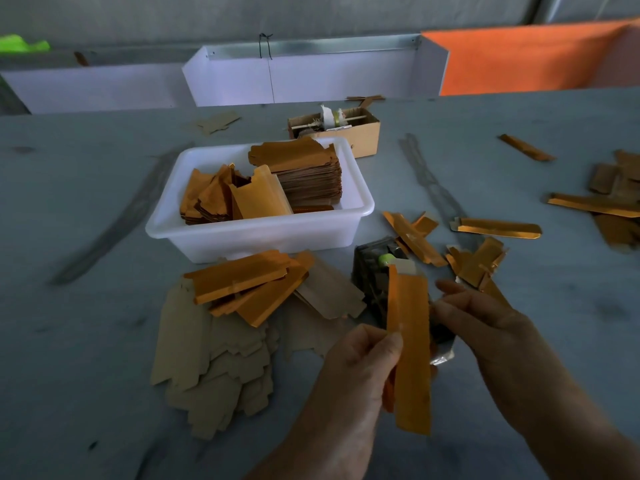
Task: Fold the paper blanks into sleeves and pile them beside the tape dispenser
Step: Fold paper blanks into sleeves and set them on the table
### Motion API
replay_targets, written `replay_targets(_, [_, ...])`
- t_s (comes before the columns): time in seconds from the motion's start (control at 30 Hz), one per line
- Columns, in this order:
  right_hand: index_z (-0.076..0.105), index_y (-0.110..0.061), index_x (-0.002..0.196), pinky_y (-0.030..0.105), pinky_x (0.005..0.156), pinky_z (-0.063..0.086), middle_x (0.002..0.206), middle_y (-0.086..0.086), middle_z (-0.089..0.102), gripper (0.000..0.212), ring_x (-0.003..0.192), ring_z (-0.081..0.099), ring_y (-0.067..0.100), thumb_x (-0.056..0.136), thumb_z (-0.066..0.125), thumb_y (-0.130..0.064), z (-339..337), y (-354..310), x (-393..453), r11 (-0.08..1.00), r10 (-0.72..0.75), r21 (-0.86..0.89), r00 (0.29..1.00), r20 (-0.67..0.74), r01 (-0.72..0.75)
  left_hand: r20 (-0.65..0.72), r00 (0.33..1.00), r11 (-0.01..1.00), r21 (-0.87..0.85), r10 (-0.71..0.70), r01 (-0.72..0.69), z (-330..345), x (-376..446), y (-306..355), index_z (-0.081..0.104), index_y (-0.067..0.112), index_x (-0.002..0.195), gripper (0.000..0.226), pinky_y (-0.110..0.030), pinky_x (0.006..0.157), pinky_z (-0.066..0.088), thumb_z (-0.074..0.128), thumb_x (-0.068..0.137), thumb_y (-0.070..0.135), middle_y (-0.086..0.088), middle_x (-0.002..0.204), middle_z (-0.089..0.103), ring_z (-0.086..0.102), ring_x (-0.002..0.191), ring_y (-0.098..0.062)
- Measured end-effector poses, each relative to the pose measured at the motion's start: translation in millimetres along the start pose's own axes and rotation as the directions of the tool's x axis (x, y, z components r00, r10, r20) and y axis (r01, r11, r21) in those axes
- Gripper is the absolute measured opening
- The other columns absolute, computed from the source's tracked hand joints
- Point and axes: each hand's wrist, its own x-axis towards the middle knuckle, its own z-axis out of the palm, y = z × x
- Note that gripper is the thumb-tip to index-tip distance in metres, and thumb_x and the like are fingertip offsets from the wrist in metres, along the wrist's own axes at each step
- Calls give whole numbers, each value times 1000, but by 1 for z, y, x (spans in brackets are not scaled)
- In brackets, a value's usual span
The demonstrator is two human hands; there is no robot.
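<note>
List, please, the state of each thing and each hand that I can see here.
Sleeve: folded, upright, held above the table.
Left hand: pinches the sleeve.
Right hand: fingers relaxed, beside the sleeve.
Tape dispenser: partly hidden behind the sleeve.
Bin: open, holds stacked blanks.
Blanks: flat, unfolded, piled.

Likely packaging workshop, long worktable [86, 202], tub [256, 233] of paper blanks [304, 174]

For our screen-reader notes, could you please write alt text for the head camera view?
The left hand pinches a folded orange paper sleeve upright over the black tape dispenser, the right hand open beside it. Behind, a white tub holds orange blanks; more blanks and sleeves lie on the grey table.
</note>
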Motion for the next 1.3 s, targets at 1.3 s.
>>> replay_targets(1.3, [75, -26, 76, 15, 54, 51, 68, 7, 68, 59, 58, 63, 9, 41, 74, -74, -30, -17, -36, 961, -268, 4, 926, 265, 276, 54, 978, 952, 227, 200, -207, 5, -13, 13, 58, 8, 88, 14, -20, 53, 48, 53, 96, 19, -6, 78, 75, 73, 69, -13])
